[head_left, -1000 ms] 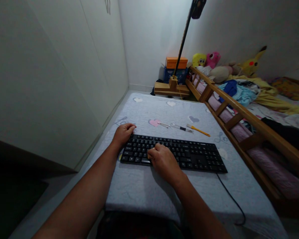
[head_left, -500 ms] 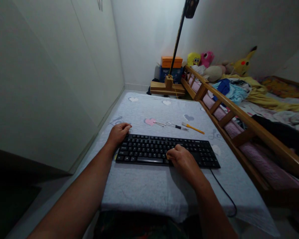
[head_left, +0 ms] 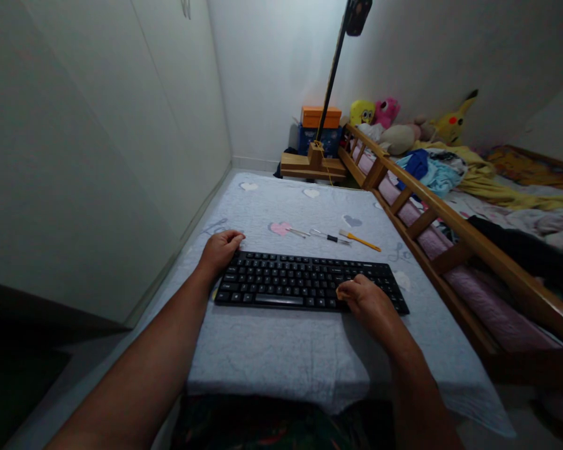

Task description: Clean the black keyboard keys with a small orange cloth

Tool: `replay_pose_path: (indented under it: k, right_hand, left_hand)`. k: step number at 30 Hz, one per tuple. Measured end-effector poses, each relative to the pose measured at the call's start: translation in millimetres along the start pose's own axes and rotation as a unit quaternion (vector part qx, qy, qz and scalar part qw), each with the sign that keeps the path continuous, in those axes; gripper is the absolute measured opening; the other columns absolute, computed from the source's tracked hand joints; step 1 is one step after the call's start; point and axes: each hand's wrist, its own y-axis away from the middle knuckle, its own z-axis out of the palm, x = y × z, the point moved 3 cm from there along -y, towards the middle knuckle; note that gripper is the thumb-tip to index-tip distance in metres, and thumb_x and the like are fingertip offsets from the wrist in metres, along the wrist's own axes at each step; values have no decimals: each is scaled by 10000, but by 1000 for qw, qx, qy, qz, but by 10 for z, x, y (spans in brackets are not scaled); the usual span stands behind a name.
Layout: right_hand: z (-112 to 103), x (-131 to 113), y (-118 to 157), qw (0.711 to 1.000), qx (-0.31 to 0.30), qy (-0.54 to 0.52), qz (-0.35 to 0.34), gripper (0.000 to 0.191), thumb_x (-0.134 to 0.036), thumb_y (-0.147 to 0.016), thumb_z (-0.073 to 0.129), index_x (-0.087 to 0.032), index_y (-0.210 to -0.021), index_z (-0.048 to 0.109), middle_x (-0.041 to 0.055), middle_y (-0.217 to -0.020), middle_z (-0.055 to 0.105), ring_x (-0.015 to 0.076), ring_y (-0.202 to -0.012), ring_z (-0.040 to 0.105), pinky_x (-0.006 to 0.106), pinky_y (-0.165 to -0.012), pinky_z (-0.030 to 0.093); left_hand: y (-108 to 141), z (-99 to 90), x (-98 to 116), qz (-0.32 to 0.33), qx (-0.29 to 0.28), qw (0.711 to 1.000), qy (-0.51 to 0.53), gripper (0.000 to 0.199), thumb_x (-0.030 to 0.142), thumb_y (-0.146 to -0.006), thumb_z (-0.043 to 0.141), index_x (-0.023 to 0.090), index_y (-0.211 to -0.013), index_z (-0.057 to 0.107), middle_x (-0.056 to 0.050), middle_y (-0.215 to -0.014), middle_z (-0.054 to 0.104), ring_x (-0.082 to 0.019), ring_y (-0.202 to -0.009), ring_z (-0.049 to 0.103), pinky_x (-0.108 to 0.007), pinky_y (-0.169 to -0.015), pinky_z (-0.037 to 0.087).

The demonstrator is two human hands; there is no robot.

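A black keyboard (head_left: 281, 281) lies across the cloth-covered table in front of me. At its far left corner my left hand (head_left: 220, 253) is closed, its curled fingers against the edge. Over the keys on the right side, my right hand (head_left: 368, 303) is closed in a pinch, fingertips down at the keys. A small tan bit shows at those fingertips, too small to make out. Beyond the keyboard lie thin white sticks like cotton swabs (head_left: 298, 232), a wire tool with a black grip (head_left: 331, 238) and a brush with an orange handle (head_left: 363, 242).
A pale heart-patterned cloth (head_left: 263, 350) covers the table. To the right runs a wooden bed rail (head_left: 431, 203), with bedding and plush toys behind it. A white cabinet (head_left: 103, 137) stands at the left. Past the far table edge are a wooden stand (head_left: 312, 164) and stacked boxes (head_left: 319, 117).
My right hand has slid to the right along the keys, still pinched. My left hand keeps its place at the keyboard's corner. The view has shifted slightly.
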Motion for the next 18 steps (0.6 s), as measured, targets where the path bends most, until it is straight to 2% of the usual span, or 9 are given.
replay_pose_path:
  k: [5,8,10,13,18]
  right_hand:
    - [-63,125,43,999,-4,27,30,244,-172,-935,537,-216,-989,770,58,-916,614,173,-829,604,257,-710,389]
    - [-117,70,51,999,-1,28,35,212,-193,-933,561,-211,-971,769,54,-891,603,175,-810,596,262,-699,391]
    - [-141,-75,45,1000,13,3,15,198,-192,-937,565,-204,-960,762,49,-881,593,171,-810,590,261,-710,399]
    - [-118,-434,13,996,40,-62,-44,192,-185,-954,555,-202,-963,746,44,-909,591,157,-833,581,248,-741,412]
    - [111,-1060,-92,987,33,-77,-138,183,-177,-966,555,-202,-932,732,44,-926,601,153,-858,560,253,-768,394]
  left_hand:
    - [-8,-7,-15,2,-3,1000,-18,389,494,-772,558,170,-875,747,-31,-742,722,-206,-665,621,-319,-708,481]
    - [-19,-4,-29,7,-4,1000,-20,395,496,-772,558,166,-878,748,-33,-750,725,-207,-676,626,-320,-714,482]
    - [-19,2,-27,7,-2,1000,-16,394,495,-769,556,163,-864,744,-34,-740,719,-209,-675,624,-321,-704,480]
    - [-7,10,-10,4,1,1000,-10,373,482,-765,556,164,-835,737,-33,-728,711,-210,-673,619,-324,-694,479]
    - [-4,11,-6,6,2,1000,-1,371,475,-765,557,161,-849,735,-34,-744,709,-204,-683,618,-323,-712,477]
